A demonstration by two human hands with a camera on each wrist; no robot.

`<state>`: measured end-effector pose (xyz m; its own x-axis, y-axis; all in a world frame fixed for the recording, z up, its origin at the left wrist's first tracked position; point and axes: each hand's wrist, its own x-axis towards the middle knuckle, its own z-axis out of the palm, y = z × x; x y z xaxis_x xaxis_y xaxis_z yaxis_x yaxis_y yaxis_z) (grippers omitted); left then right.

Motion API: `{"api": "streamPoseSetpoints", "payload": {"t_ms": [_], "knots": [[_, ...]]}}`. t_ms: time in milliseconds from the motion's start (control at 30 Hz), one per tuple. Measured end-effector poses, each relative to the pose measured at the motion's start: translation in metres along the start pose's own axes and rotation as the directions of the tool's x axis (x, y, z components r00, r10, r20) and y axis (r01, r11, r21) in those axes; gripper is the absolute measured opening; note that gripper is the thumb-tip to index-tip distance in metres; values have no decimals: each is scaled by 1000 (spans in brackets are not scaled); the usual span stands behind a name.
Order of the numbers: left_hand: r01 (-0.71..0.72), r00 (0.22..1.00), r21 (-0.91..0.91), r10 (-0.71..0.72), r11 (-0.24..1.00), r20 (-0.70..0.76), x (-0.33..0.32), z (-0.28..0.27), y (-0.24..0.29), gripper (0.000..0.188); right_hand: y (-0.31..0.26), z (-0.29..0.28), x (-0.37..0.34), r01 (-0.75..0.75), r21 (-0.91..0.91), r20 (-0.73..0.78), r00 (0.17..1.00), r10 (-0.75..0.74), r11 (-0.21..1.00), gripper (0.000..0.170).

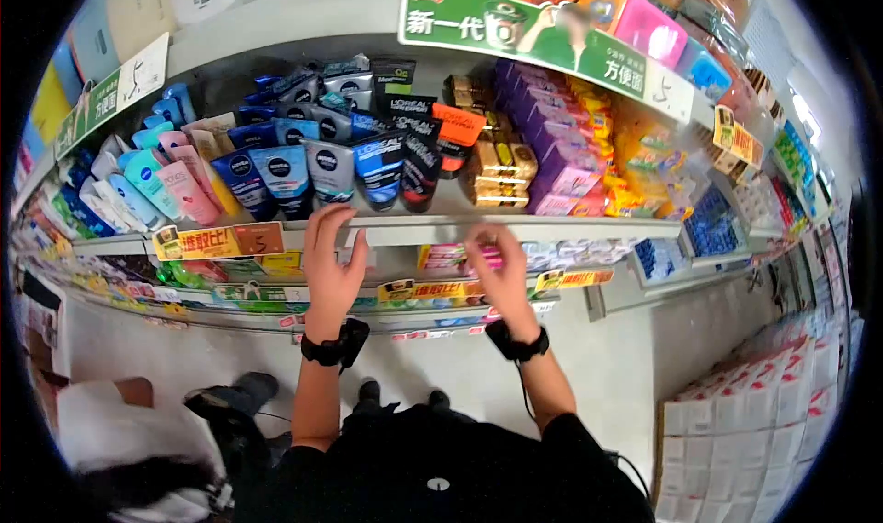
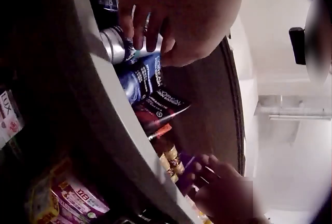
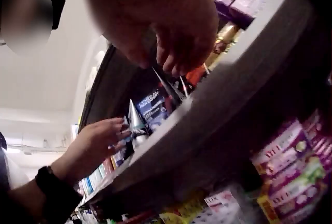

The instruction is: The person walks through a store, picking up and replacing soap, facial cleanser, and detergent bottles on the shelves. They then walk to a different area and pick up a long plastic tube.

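Observation:
My left hand [image 1: 333,265] is at the shelf edge below a grey-silver tube [image 1: 328,166], fingers spread and slightly bent. In the left wrist view this hand [image 2: 181,19] hangs over the tubes beside a silver cap [image 2: 112,45]; whether it touches them I cannot tell. My right hand [image 1: 501,270] is in front of the edge, below the gold packs [image 1: 501,169], its fingers loosely bent around nothing visible. The right wrist view has that hand [image 3: 161,21] above black and orange tubes. A blue tube [image 1: 380,169] and a black tube [image 1: 421,169] stand between the hands.
Pink and white tubes [image 1: 184,192] stand left, purple boxes [image 1: 561,169] right. A green sign [image 1: 533,40] hangs from the upper shelf. Lower shelves with price strips [image 1: 432,289] run beneath. Stacked white cartons [image 1: 736,422] are at lower right; another person [image 1: 138,440] is at lower left.

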<state>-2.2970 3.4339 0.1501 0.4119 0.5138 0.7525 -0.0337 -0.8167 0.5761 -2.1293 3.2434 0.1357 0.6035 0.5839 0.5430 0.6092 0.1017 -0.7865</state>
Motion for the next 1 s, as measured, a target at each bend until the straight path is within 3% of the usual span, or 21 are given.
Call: {"api": "streamPoseSetpoints", "payload": {"t_ms": [33,133,233,300,400,433,533,567,667,700,800,833,900,933,1000], "knots": [[-12,1000,2,12,1000,-12,3,-7,-5,29,-17,9,14,-61,44,-36,997,62,997,23],[-52,998,37,54,998,-32,13,-25,-28,30,-31,36,50,89,-71,-179,979,-100,993,37],[-14,1000,8,14,1000,-7,16,-38,-43,30,-24,57,70,41,-136,-164,984,-63,990,38],[-64,998,65,62,996,28,12,-35,-60,28,-10,63,76,4,-201,-119,992,-29,980,38],[-83,993,129,71,988,97,2,-29,-69,25,4,63,78,-15,-233,-196,980,-32,972,34],[-93,992,144,79,985,99,-2,-27,-71,24,-1,55,80,-91,-225,-126,990,64,970,33],[-66,995,135,55,989,79,-3,-24,-66,23,17,50,87,25,-49,-126,991,-32,998,34],[-61,996,134,51,989,76,-1,-26,-64,23,21,46,88,-21,-23,-78,997,19,1000,36],[-59,997,48,56,997,52,2,-32,-63,22,45,51,90,38,-56,-119,992,-45,998,37],[-57,998,4,56,998,40,3,-35,-63,22,38,50,87,-25,-3,-89,996,24,1000,42],[-36,994,46,40,998,-101,13,-53,-67,27,15,57,74,38,-12,-244,969,-40,999,48],[-88,978,81,102,993,-180,19,-59,-71,29,1,59,71,84,-71,-295,950,-101,994,51],[10,971,96,13,995,-238,26,-68,-76,43,-25,67,65,159,-188,-389,894,-222,969,42],[49,964,61,-31,997,-263,31,-69,-81,49,-32,72,62,195,-247,-408,867,-285,949,37],[19,963,83,4,996,-268,35,-69,-90,55,-44,84,60,250,-232,-288,905,-312,940,29]]}}
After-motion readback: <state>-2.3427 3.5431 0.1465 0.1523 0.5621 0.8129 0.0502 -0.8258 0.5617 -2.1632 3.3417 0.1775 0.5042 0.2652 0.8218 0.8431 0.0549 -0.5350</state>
